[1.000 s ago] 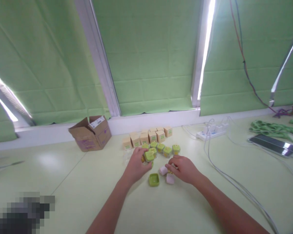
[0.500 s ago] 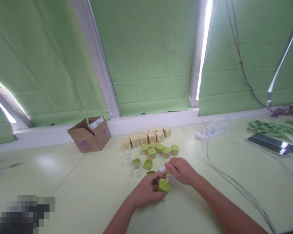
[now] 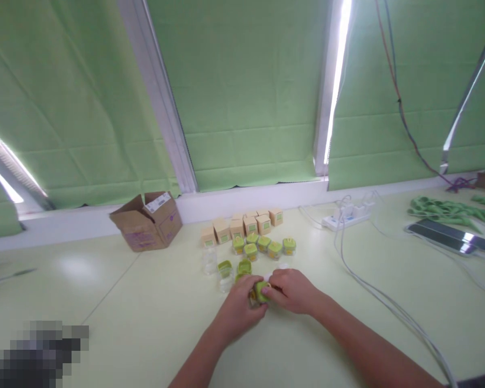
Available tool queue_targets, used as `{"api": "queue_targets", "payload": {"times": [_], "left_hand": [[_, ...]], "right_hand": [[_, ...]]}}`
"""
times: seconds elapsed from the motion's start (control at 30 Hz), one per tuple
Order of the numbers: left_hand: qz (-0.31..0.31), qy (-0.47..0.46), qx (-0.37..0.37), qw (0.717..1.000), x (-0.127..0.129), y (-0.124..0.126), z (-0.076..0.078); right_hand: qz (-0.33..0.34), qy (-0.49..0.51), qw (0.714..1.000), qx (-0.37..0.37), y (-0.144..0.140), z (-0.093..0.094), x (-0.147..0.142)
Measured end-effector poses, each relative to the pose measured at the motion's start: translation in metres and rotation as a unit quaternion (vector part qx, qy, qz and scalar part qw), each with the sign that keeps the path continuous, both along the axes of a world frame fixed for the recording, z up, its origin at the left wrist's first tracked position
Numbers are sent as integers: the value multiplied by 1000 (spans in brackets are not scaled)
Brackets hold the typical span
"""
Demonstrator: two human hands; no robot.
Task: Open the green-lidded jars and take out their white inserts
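Both hands meet low on the table point(image 3: 105, 302), fingers closed together on 1 small green-lidded jar point(image 3: 261, 291). Left hand point(image 3: 239, 307) grips the jar from its left side, fingers curled around it; right hand point(image 3: 291, 290) pinches it from the right, thumb and fingertips on the lid end. The jar sits between the 2 hands, touching both; whether it rests on the table or is lifted just off it cannot be told. Just beyond the left hand: 2 loose green lids point(image 3: 225, 267) and a clear lidless jar point(image 3: 209, 261), near but apart. Further out past both hands, a row of 5 closed green jars point(image 3: 264, 246), and behind that a cluster of tan boxes point(image 3: 242, 225) with green labels. Well left of the left hand, an open cardboard carton point(image 3: 147, 221) tipped on its side. Well right of the right hand, a white power strip point(image 3: 345, 216) with grey cables point(image 3: 372, 293) running toward the near edge. Far right: a dark flat bar point(image 3: 444, 236) and a heap of green strips point(image 3: 448, 210). Green blinds point(image 3: 246, 91) cover the windows behind.
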State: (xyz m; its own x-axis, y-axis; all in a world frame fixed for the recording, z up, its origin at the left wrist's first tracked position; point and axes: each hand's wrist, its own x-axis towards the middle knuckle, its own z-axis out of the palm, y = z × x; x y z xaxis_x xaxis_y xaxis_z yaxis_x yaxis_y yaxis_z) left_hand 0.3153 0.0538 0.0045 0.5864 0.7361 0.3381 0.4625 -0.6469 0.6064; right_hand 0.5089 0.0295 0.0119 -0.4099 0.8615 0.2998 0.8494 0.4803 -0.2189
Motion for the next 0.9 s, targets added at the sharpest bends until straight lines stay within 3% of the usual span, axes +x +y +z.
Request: {"api": "queue_targets", "payload": {"times": [0.43, 0.7, 0.9], "left_hand": [[5, 5, 18, 1000, 2, -1, 0], [11, 17, 19, 1000, -5, -1, 0], [-20, 40, 18, 999, -10, 1, 1]], "right_hand": [[13, 52, 998, 32, 2, -4, 1], [-6, 152, 985, 76, 4, 3, 9], [-31, 207, 974, 80, 6, 2, 11]]}}
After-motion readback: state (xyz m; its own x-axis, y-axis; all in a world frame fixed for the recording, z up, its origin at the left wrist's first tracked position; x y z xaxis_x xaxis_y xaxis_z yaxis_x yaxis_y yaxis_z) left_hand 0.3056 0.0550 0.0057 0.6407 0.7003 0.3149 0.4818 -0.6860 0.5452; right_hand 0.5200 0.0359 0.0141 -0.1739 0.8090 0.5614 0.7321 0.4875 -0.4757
